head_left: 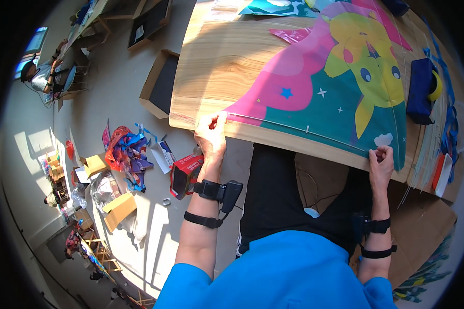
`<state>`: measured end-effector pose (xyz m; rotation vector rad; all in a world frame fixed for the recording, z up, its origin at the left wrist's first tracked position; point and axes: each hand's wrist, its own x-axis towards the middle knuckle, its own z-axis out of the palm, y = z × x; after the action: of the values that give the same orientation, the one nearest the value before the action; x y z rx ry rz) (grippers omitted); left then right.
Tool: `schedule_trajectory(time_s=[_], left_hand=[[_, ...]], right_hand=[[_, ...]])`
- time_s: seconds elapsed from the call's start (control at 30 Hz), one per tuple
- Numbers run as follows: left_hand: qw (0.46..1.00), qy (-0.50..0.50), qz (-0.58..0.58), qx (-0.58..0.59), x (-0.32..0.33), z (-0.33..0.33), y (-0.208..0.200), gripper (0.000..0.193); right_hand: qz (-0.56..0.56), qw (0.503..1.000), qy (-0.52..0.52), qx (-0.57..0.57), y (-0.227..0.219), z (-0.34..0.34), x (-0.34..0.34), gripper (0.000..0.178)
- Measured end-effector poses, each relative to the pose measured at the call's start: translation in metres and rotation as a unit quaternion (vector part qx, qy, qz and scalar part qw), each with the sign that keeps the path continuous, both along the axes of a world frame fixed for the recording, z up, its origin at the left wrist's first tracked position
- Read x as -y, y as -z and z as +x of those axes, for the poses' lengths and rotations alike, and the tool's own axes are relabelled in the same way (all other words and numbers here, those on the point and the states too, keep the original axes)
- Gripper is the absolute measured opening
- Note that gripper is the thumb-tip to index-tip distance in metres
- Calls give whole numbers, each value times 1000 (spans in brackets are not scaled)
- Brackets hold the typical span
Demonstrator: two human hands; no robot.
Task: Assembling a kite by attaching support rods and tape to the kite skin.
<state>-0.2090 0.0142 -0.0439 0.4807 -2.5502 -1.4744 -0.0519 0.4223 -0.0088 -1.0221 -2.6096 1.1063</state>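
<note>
A kite sheet (294,98) printed with a yellow cartoon animal on pink and green lies flat across the wooden table (216,67). Along its near edge runs a thin white rod (283,124), with a small white fitting near its middle. My left hand (210,135) is closed in a pinch at the rod's left end, by the pink corner of the sheet and the table's edge. At the other end, my right hand (381,164) pinches the rod over the green part. The fingers hide both rod ends.
To the right sit a blue tape dispenser (420,90) with a yellow roll, a bundle of thin pale rods (429,144) and blue ribbon (451,123). Open cardboard boxes (157,85) and a colourful heap of plastic sheets (125,152) lie on the floor. Another person (44,77) sits far left.
</note>
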Motion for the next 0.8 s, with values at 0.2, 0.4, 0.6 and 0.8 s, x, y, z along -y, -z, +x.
schedule_trajectory(time_s=[0.2,0.4,0.6,0.8], left_hand=[[1000,-13,-9,10,-4,0,-4,18],[1000,18,-10,9,0,-2,-2,19],[999,33,24,16,7,-4,4,19],[999,26,-7,46,10,-6,2,19]], right_hand=[[10,1000,-2,-2,1,1,0,21],[14,1000,22,-10,0,-2,7,23],[8,999,32,-10,-5,-7,11,27],[15,999,32,-6,-10,-9,16,26]])
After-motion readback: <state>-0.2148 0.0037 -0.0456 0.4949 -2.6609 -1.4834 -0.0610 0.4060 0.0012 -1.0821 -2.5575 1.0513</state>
